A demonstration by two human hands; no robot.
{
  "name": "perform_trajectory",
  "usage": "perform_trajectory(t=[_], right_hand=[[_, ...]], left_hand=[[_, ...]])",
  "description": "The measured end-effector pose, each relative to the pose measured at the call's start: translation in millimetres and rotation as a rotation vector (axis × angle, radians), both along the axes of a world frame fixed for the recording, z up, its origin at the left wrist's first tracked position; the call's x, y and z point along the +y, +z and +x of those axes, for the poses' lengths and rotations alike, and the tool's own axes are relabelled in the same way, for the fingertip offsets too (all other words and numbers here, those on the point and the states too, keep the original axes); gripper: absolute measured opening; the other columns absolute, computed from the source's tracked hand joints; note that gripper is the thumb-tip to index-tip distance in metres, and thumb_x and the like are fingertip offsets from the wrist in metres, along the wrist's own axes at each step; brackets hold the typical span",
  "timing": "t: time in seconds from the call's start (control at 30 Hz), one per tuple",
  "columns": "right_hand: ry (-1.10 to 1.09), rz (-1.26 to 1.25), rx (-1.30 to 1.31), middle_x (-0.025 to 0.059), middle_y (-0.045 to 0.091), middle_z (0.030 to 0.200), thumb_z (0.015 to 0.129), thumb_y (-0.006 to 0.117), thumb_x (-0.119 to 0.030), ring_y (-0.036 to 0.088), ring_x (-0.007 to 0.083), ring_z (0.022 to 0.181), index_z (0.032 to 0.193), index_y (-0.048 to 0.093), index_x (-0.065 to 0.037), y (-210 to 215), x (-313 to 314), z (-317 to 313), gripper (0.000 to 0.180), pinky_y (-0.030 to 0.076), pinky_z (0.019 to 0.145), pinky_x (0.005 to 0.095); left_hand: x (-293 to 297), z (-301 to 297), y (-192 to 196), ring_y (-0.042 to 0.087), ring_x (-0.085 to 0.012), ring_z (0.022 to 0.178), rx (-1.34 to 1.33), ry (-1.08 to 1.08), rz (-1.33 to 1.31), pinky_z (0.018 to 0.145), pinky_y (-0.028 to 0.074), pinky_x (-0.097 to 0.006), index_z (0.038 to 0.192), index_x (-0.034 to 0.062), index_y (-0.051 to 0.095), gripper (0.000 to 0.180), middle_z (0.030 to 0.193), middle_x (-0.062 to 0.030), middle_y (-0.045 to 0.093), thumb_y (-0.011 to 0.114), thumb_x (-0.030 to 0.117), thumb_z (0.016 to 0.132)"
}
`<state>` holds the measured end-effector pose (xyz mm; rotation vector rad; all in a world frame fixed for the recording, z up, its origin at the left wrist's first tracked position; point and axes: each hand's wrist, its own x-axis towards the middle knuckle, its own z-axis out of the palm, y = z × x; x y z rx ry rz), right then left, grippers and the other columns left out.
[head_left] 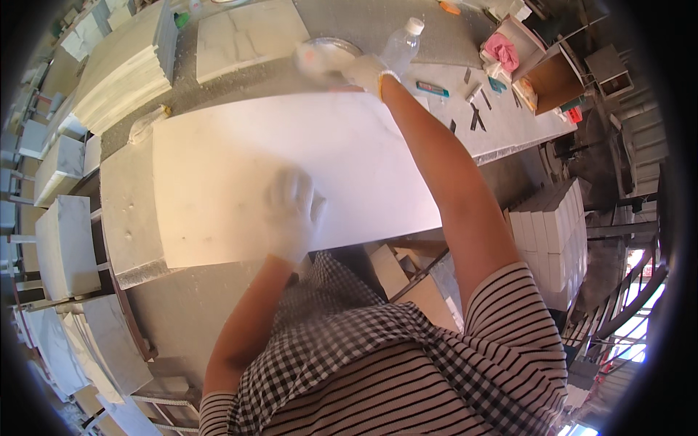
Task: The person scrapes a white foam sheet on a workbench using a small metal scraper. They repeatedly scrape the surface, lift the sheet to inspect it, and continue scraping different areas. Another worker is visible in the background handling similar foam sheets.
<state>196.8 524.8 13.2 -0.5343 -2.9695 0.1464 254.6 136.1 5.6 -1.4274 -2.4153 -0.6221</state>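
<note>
A large white marble-like slab (225, 196) lies across the bench in front of me. Over its near part is my left hand (289, 211) in a white glove, its fingers curled and blurred; whether anything is inside them is hidden. My right hand (366, 73), also in a pale glove, reaches to the slab's far edge, beside a round metal dish (340, 46). At its fingers is a smeared whitish thing (314, 59) with a pinkish spot, too blurred to name. A clear plastic bottle (401, 47) with a white cap stands just right of that hand.
Stacked pale slabs (120, 69) rise at the far left, near another veined slab (251, 36). Right of my arm lie a teal-marked tube-like item (432, 89) and dark strips (476, 118). An open cardboard box (550, 81) and a pink cloth (501, 49) sit farther right; white blocks (549, 236) stand below.
</note>
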Motion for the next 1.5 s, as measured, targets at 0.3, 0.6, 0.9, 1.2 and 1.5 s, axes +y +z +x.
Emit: perform_trajectory(t=[0.3,0.6,0.9,1.2,1.5], right_hand=[[0.061,-0.251,0.044,0.0064,0.061,0.067,0.085,0.062,-0.019,0.056,0.0204,0.059,0.076,0.065,-0.007,34.4,-16.6,17.8,0.015,0.043,0.054,0.0357],[-0.305,-1.052,0.315,-0.0020,0.041,0.054,0.080,0.066,-0.027,0.036,0.0117,0.051,0.063,0.056,-0.006,58.5,-35.0,46.5,0.029,0.029,0.049,0.0312],[-0.178,-1.103,0.383,-0.0061,0.052,0.070,0.091,0.058,-0.027,0.036,0.0037,0.056,0.082,0.066,-0.010,72.7,-120.6,161.6,0.020,0.027,0.049,0.0229],[-0.361,-1.245,0.325,-0.0035,0.056,0.074,0.092,0.061,-0.024,0.042,0.0043,0.059,0.100,0.072,-0.002,34.4,-204.7,225.5,0.026,0.035,0.052,0.0210],[-0.357,-0.818,0.357,0.0095,0.066,0.078,0.091,0.062,-0.022,0.061,0.0181,0.070,0.099,0.071,-0.001,32.2,-227.1,218.9,0.024,0.049,0.066,0.0320]], left_hand=[[0.6,-2.6,-4.9,0.048,-0.0322,0.127,0.001,-0.027,0.018,0.102,0.039,-0.049,0.127,0.0092,0.059,0.048,0.134,-0.0093,0.055,0.069,0.031,0.086],[1.0,-8.5,-14.0,0.050,-0.0308,0.126,0.052,-0.037,0.069,0.103,0.039,-0.047,0.128,0.0097,0.057,0.038,0.132,-0.0081,0.057,0.061,0.022,0.092],[2.0,-5.5,-4.8,0.050,-0.0297,0.126,0.018,-0.011,0.028,0.102,0.038,-0.046,0.126,0.0111,0.059,0.045,0.132,-0.0065,0.058,0.066,0.032,0.087],[2.2,-5.5,-2.1,0.050,-0.0297,0.126,0.069,-0.006,-0.030,0.102,0.039,-0.045,0.123,0.0113,0.061,0.045,0.131,-0.0072,0.058,0.067,0.035,0.086],[2.0,-7.7,-2.8,0.051,-0.0290,0.125,0.114,-0.006,-0.037,0.101,0.040,-0.045,0.123,0.0107,0.062,0.044,0.129,-0.0070,0.059,0.067,0.035,0.086]])
